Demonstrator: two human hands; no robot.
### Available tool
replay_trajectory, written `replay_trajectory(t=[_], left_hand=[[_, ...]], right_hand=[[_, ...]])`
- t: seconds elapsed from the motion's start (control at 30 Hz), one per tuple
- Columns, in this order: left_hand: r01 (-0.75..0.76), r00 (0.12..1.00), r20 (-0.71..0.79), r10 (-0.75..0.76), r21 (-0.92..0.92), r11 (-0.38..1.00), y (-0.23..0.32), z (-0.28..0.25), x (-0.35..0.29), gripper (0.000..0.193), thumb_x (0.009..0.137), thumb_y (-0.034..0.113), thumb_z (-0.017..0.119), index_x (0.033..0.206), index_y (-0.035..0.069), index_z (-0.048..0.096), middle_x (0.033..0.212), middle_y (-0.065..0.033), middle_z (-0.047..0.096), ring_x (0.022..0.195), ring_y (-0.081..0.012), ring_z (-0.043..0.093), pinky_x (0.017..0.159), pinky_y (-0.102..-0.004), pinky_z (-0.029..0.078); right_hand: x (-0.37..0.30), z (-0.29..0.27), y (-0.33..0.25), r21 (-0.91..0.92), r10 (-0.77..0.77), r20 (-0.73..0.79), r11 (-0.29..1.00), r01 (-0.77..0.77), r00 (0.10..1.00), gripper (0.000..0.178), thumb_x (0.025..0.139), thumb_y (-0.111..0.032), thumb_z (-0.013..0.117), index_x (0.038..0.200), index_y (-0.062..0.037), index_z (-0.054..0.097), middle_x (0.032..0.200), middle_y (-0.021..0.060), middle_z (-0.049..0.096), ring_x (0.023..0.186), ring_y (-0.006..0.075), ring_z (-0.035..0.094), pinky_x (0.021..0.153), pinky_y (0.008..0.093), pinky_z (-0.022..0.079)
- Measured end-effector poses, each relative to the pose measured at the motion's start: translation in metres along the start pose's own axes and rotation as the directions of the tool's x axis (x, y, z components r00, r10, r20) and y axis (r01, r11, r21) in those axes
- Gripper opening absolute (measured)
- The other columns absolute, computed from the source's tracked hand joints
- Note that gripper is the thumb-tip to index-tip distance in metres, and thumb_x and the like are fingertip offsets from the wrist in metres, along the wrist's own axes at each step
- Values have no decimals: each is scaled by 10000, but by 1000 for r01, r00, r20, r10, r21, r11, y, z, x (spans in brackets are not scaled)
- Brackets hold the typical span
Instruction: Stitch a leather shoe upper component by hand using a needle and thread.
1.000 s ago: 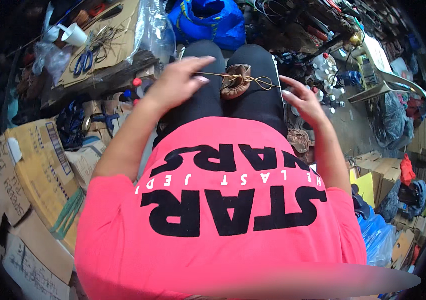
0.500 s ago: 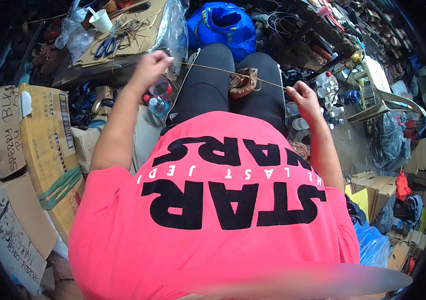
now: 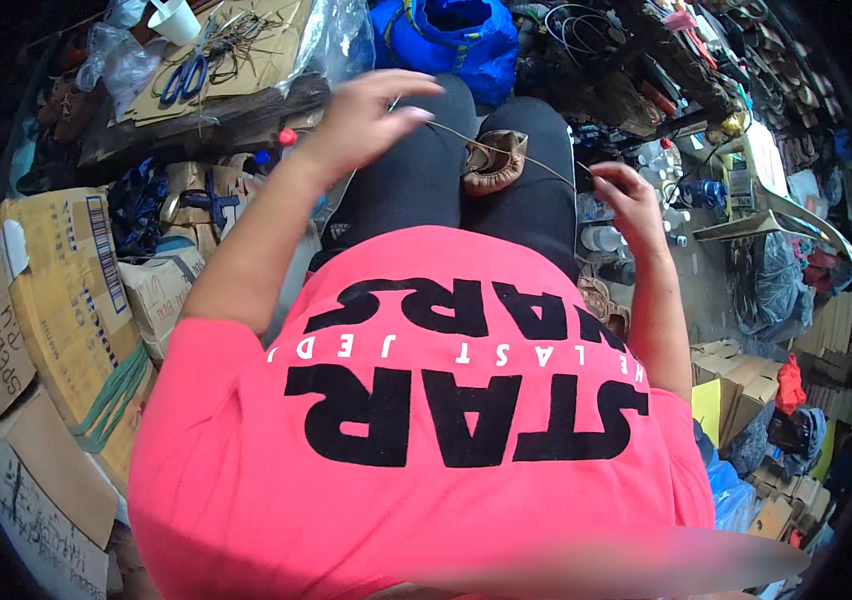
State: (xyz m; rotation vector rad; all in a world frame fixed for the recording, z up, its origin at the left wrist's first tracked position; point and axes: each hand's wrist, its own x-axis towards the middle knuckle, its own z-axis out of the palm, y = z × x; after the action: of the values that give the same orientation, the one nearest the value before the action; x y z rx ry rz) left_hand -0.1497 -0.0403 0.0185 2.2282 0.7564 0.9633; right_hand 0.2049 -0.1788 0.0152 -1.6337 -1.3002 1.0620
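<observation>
We see the leather piece [image 3: 496, 180] propped on the thighs [image 3: 411, 180], presumably for steadiness under the cord [image 3: 453, 132]. Our left hand [image 3: 368, 118], at left, is loosely spread; our right hand [image 3: 632, 198], at right, is half-curled; whether it pinches the cord, we cannot tell.

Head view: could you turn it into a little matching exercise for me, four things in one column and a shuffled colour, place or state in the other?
Things
1. Leather piece
2. Cord
3. Scissors
4. Bag

Descriptions
A. Lying on flat cardboard
B. Blue, open at the top
C. Thin, stretching across the lap
D. Brown, resting on dark trousers

Pairs: 1-D, 2-C, 3-A, 4-B
</observation>
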Motion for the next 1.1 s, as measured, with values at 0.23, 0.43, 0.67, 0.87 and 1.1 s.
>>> replay_trajectory(t=[0.23, 0.43, 0.67, 0.87, 1.1], left_hand=[[195, 830, 555, -62, -184, 963, 2, 76, 65, 295, 788, 184, 694, 1050, 65, 632, 1020, -77, 609, 940, -172, 567, 802, -292, 448], [200, 716, 698, -19, -179, 963, -11, 80, 75, 232, 790, 227, 700, 935, 51, 663, 906, -57, 555, 890, -173, 558, 802, -289, 429], [418, 702, 711, -46, -358, 835, -13, 84, 70, 228, 785, 205, 705, 936, 34, 683, 895, -55, 570, 888, -156, 563, 803, -288, 437], [453, 665, 747, -29, -372, 810, -16, 82, 70, 245, 801, 175, 686, 1003, 36, 691, 857, -49, 593, 864, -151, 557, 791, -279, 437], [270, 648, 761, 34, -272, 924, -14, 82, 72, 268, 809, 154, 670, 1068, 84, 682, 845, -52, 586, 837, -166, 530, 773, -289, 427]], right_hand=[[45, 45, -18, -255, -221, 172, 931, 260, 960, 94, 820, 9, 619, 897, -42, 631, 874, -3, 522, 816, 73, 510, 715, 202, 409], [51, 45, -16, -228, -203, 229, 940, 255, 952, 106, 788, 37, 627, 868, -33, 627, 883, 16, 546, 827, 104, 536, 719, 227, 432], [47, 54, -16, -346, -309, 237, 859, 378, 921, 119, 755, 18, 661, 856, -45, 669, 805, 57, 607, 828, 163, 581, 738, 260, 459], [30, 62, -19, -237, -350, 147, 896, 377, 925, 135, 753, -5, 667, 870, -70, 686, 777, 67, 626, 738, 196, 612, 646, 290, 475], [20, 58, -41, -489, -300, 215, 790, 369, 929, 181, 760, -18, 630, 901, -113, 691, 810, 89, 596, 759, 262, 599, 681, 351, 465]])
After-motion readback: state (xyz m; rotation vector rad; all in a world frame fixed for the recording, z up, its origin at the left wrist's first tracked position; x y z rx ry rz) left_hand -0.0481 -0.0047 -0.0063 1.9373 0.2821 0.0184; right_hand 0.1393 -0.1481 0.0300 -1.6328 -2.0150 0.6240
